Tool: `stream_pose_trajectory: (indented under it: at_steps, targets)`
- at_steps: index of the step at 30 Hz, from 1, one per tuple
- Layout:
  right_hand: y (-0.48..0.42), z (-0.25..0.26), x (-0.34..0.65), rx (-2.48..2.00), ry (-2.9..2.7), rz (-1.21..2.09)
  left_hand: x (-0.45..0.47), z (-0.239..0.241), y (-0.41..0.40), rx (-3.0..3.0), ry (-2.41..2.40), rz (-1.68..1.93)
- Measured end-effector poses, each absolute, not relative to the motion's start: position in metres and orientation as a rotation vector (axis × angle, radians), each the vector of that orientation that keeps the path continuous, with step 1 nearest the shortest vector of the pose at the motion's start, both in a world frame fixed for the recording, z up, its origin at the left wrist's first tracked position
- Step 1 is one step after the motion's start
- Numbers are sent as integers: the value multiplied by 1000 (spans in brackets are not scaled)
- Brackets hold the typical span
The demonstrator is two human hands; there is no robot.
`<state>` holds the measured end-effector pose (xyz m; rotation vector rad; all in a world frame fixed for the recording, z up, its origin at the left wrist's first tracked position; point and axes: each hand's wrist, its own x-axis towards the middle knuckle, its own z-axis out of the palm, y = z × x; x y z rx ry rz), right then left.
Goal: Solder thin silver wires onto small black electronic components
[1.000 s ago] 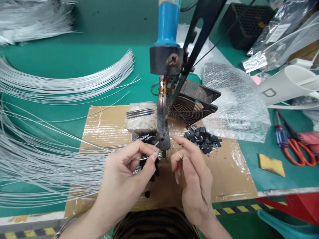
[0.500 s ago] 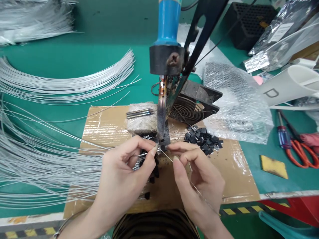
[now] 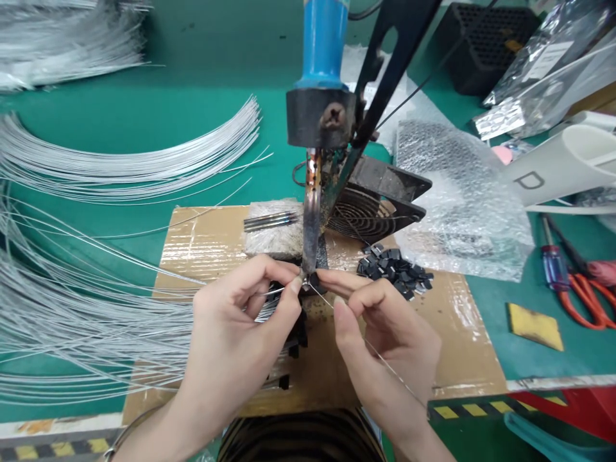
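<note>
At the tip of a fixed, upright soldering iron point(image 3: 312, 237), both my hands come close together. My left hand point(image 3: 235, 327) pinches a thin grey wire point(image 3: 274, 293) between thumb and index finger, its end hidden by the fingertips. Thumb and fingers of my right hand point(image 3: 392, 350) are closed on thin solder wire point(image 3: 321, 296), which reaches up to the iron's tip and trails back across the palm. Beside my right index fingertip sits a small black connector point(image 3: 314, 281). Wires with black ends point(image 3: 301, 333) lie under my left hand.
Black connectors point(image 3: 397, 269) are heaped on the cardboard point(image 3: 462, 333), near a small fan point(image 3: 370, 212). Bundled grey wires point(image 3: 144, 167) spread over the left side. Red-handled scissors point(image 3: 584, 301), a screwdriver point(image 3: 554, 266) and a yellow sponge point(image 3: 535, 326) lie at right.
My hands have shifted slightly up toward the iron, and the small connector now sits right at its tip. The solder wire's end has come up to the tip too.
</note>
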<state>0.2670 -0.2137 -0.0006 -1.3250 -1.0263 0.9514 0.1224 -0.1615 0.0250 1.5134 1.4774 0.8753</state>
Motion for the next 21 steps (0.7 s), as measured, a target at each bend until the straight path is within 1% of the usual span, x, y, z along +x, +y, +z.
stream_pose_trajectory:
  at_steps: [21]
  targets:
    - [-211,3,266,-1323,-1036,924,123,27,-161,1494,1469,932]
